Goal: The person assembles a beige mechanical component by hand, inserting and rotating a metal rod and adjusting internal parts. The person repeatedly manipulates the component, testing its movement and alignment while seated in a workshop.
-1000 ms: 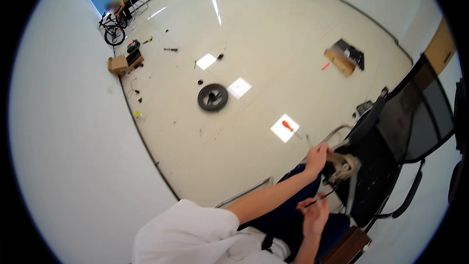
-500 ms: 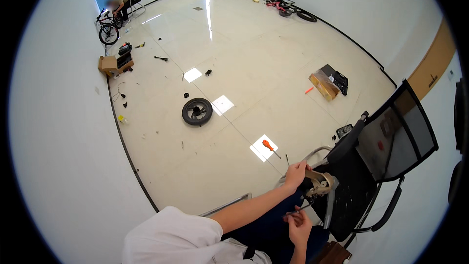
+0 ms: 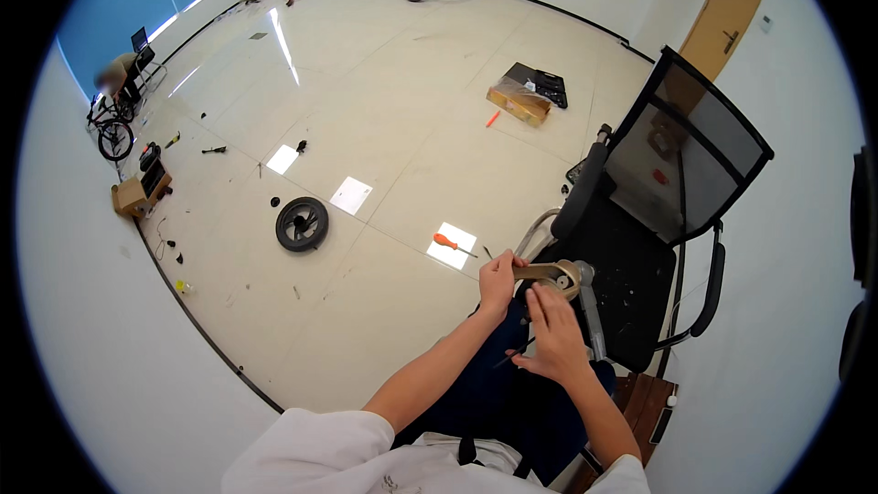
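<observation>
My left hand (image 3: 498, 284) is closed around the end of a bronze-coloured metal bracket (image 3: 546, 271) above my lap. The bracket has a rounded, fork-like end that meets a grey metal tube (image 3: 591, 306) beside the black chair seat. My right hand (image 3: 556, 337) is just below, its fingers stretched up against the bracket's underside. A thin dark rod-like tool (image 3: 519, 351) sticks out by the right thumb and seems held there; its exact kind is unclear. An orange-handled screwdriver (image 3: 448, 241) lies on the floor in front of my hands.
A black mesh-backed chair (image 3: 631, 297) stands close on my right. Ahead lie a black wheel (image 3: 302, 224), a cardboard box (image 3: 519, 106) and an open black tool case (image 3: 547, 82). Another cardboard box (image 3: 133, 198) is at left. A person (image 3: 121, 76) bends over a bicycle (image 3: 115, 139) at far left.
My right hand has moved up from below, its fingers going from a pinch on the thin tool to stretched against the bracket. The left hand keeps its grip. The view has turned right.
</observation>
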`<state>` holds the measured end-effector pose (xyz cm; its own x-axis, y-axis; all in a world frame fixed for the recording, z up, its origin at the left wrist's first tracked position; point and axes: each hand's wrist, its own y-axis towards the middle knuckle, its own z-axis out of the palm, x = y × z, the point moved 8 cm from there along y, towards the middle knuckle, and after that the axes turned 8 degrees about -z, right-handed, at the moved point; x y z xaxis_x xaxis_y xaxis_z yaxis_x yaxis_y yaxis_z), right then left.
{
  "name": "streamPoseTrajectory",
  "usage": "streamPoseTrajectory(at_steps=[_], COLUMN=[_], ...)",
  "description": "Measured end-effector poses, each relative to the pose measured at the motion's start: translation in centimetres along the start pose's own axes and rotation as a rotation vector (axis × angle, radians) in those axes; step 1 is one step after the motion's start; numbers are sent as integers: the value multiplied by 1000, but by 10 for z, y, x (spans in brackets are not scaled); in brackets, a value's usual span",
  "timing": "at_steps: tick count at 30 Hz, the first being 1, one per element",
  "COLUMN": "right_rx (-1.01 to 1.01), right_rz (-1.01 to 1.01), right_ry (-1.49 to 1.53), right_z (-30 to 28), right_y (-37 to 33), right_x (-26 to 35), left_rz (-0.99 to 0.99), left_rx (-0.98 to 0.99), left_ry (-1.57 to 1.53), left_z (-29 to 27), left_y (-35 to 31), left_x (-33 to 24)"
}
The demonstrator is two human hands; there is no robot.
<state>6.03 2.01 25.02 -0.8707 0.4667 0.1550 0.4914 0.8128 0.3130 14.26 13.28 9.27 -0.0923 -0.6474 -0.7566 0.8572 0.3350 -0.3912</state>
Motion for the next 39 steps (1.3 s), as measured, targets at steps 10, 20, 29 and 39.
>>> streamPoseTrajectory(at_steps=[10, 20, 29, 39], right_rx=[-126, -148, -302, -840], right_rz=[-24, -117, 152, 753], right_ry=[44, 91, 192, 799], right_z=[25, 13, 20, 76], right_y=[-17, -6, -38, -104], right_x=[-1, -16, -3, -2], left_rz=[41, 33, 14, -112], left_rx=[55, 106, 64, -71], left_ry=[138, 84, 174, -53], left_z=[6, 6, 12, -16], left_y=[-11, -2, -11, 9], left_x=[-3, 1, -4, 14])
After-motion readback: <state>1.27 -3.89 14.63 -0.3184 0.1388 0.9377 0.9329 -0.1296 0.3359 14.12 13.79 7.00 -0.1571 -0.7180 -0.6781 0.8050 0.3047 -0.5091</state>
